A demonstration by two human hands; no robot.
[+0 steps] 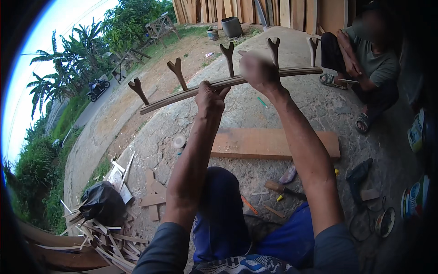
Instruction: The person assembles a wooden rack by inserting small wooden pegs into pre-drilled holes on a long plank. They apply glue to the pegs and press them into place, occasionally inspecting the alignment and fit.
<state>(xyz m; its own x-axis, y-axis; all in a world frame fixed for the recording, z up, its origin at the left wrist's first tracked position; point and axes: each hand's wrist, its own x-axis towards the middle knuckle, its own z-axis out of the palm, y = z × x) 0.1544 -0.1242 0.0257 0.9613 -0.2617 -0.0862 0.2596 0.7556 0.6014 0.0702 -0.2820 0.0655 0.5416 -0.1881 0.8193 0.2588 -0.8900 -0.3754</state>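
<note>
A long, slim wooden rack [164, 101] with a row of forked wooden pegs [177, 73] along its upper side is raised in front of me, its left end lower than its right. My left hand [210, 99] is closed around the rail left of its middle, the thumb along the near face. Farther right, my right hand [261, 72] lies over the rail between the third and fourth pegs. Its fingers are smeared, so their grip is unclear. Beneath the rack, a thick wooden plank [253, 142] rests on the concrete.
A person [372, 64] sits at the right. Near my knees lie a wooden-handled tool [280, 188], an orange strip [249, 205] and a dark power tool [359, 179]. Wood offcuts [114, 242] and a black bag [103, 201] are heaped at lower left. Upright boards [283, 13] stand behind.
</note>
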